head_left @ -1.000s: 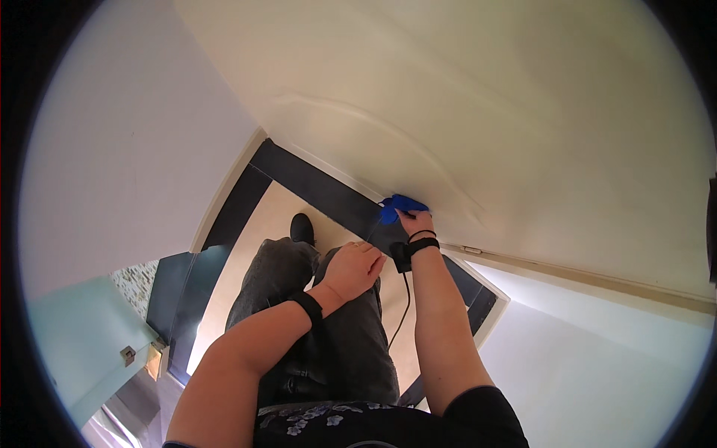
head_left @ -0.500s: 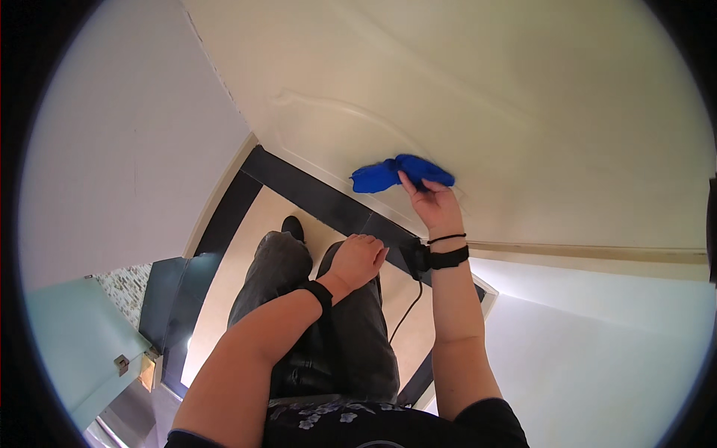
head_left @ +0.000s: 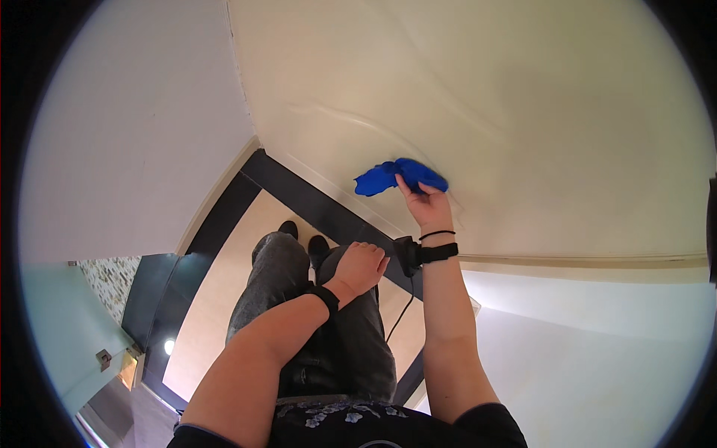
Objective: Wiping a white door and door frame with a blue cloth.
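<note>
A blue cloth (head_left: pixel 376 180), bunched in the middle with one end spread out to the left, lies against a cream moulded door panel (head_left: pixel 523 149). My right hand (head_left: pixel 429 204) presses it there, fingers on the cloth and partly hidden by its folds. Over my thigh, near the knee of my dark grey trousers (head_left: pixel 272 280), my left hand (head_left: pixel 358 266) rests with its fingers loosely curled; nothing shows in it. Both wrists carry black bands, and from the right one (head_left: pixel 426 255) a thin black cord hangs down.
A plain pale wall (head_left: pixel 142 134) meets the panel at the left. Beneath lies a beige floor (head_left: pixel 224 276) with a dark tile border (head_left: pixel 321 198). At lower left stands a frosted glass door (head_left: pixel 67 336) with a metal fitting; a white surface (head_left: pixel 582 358) fills the lower right.
The view has shifted slightly, and a second shoe now shows. My right hand and the blue cloth have moved only a little; my left hand stays on my leg.
</note>
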Demonstrator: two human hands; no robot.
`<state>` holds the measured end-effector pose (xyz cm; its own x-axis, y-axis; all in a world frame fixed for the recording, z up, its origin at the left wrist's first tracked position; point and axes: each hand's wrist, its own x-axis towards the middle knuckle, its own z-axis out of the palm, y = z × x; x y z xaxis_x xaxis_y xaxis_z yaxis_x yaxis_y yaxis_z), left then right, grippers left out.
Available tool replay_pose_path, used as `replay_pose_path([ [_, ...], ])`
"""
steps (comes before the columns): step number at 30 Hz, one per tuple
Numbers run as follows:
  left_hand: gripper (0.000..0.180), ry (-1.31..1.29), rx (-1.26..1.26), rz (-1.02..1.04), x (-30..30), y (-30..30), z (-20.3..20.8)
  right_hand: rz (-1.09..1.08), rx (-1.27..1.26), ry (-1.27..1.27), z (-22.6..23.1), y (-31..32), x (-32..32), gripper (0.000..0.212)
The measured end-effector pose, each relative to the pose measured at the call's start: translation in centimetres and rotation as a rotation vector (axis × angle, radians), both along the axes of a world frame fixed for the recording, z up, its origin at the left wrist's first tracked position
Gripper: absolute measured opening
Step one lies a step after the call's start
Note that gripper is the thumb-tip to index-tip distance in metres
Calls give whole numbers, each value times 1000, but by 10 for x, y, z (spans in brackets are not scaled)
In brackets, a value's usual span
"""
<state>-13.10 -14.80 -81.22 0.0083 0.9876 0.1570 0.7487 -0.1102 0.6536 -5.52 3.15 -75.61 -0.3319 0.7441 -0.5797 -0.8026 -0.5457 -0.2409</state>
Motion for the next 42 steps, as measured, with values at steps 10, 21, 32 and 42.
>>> replay_pose_path([
  [10, 14, -16, -94, 71, -20, -7, -12, -29, -191, -188, -127, 6, -20, 42],
  [21, 17, -18, -352, -6, -12, 18, -5, 700, 621, -1378, -263, 19, 54, 33],
  [32, 17, 74, -234, 291, -59, -2, -38, 126, 120, -73, 16, 1, -24, 35],
  [42, 18, 105, -187, 332, -63, -18, -10, 92, 77, -75, 25, 11, -34, 36],
])
